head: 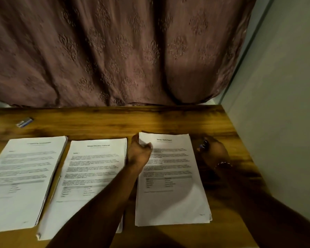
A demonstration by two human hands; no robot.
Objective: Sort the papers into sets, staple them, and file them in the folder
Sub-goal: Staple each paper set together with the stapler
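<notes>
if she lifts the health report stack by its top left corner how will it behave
Probably floppy: the health report stack is thin loose sheets, so it would droop. With no staple visible, pages may fan or slide apart. The left hand pinching that corner suggests it is light.

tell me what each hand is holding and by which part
The left hand pinches the top-left corner of the right paper stack. The right hand grips a small dark object, too blurred to identify.

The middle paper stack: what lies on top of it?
The left forearm crosses the middle stack, hiding its lower right part. Nothing else shows on it.
</notes>
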